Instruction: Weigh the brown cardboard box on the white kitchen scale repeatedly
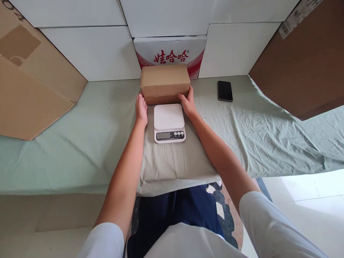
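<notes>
A small brown cardboard box (165,84) stands on the cloth, close to the white carton with red lettering. My left hand (141,109) is at its left front corner, fingers against the side. On the other side, my right hand (188,102) grips the right front corner, with the thumb on the front face and fingers round the side. Just in front of the box, between my forearms, lies a white kitchen scale (169,122). Its small display and buttons face me. The far side of the box is hidden.
A black phone (225,91) lies on the green cloth (113,143) to the right. Large cardboard boxes stand at left (34,86) and right (303,64). White panels and the red-lettered carton (172,48) form a wall behind. The table's front edge is near my lap.
</notes>
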The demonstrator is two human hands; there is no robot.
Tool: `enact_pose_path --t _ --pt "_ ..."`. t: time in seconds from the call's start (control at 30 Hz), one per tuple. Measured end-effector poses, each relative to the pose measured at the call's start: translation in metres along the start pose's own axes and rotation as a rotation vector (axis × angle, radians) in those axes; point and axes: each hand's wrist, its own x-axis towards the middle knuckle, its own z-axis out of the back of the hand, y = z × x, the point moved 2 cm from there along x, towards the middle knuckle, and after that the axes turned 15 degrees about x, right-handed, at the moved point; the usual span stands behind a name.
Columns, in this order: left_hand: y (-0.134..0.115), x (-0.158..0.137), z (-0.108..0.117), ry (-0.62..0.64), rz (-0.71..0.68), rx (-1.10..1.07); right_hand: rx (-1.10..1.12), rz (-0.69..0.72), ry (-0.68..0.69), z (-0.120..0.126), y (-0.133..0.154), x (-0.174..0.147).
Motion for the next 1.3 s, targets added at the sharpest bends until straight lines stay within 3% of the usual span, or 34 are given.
enact_pose_path --t 0.3,0.5,0.67,0.83,1.0,1.3 --pt "0.002 0.001 0.002 0.005 0.024 -0.006 0.004 -0.009 -0.047 0.012 -0.016 0.007" --pt "0.004 0.009 0.028 -0.069 0.084 -0.001 0.041 -0.006 -0.196 0.039 -0.019 0.023" --pt "0.015 0.022 0.043 -0.012 0.041 0.056 0.073 -0.109 -0.225 0.050 -0.020 0.025" --pt "0.014 0.019 0.034 0.057 0.058 0.061 0.107 -0.157 -0.160 0.040 -0.025 0.021" --pt "0.003 0.007 0.015 0.066 0.099 0.037 0.064 -0.080 -0.001 0.021 -0.016 0.013" --pt "-0.001 0.004 0.009 0.077 0.083 0.036 -0.007 -0.060 -0.009 0.011 -0.003 0.000"
